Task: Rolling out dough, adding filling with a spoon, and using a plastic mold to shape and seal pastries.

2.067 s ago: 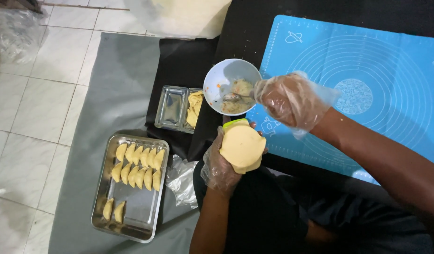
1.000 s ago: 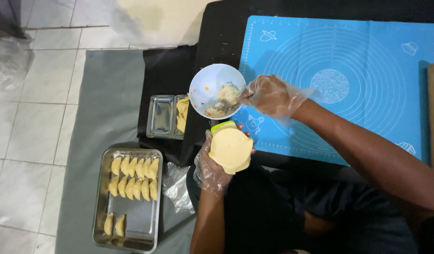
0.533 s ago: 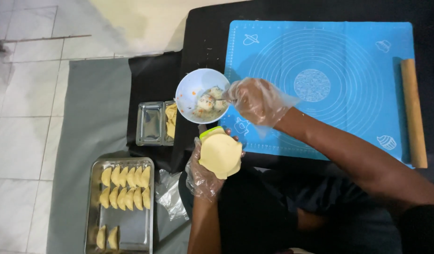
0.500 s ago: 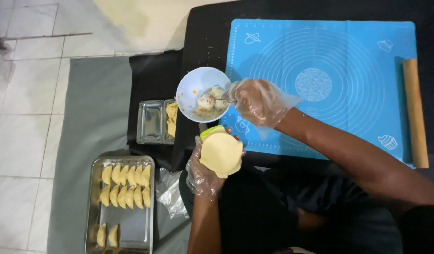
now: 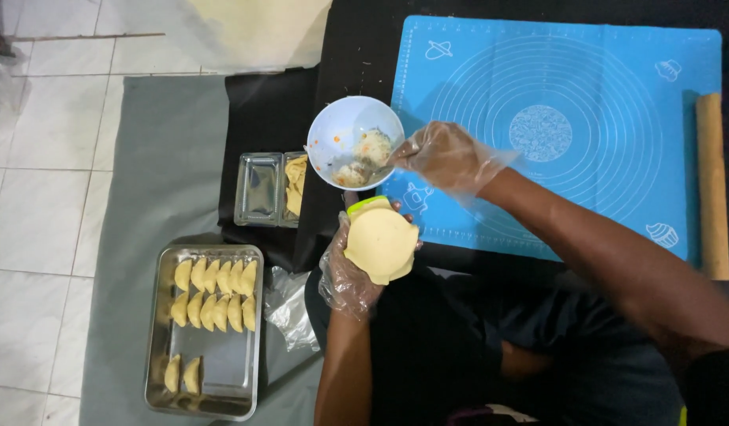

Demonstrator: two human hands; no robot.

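Head view: left hand (image 5: 348, 272) cradles dough round (image 5: 380, 243); right hand (image 5: 447, 156) reaches bowl (image 5: 333, 130).

Green mould (image 5: 367, 205) (mostly hidden) under dough

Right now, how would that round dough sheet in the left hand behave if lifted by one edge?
The dough round looks thin and probably floppy: its edge overhangs the green mould in the left hand. Likely tears easily. It may slip against the plastic glove.
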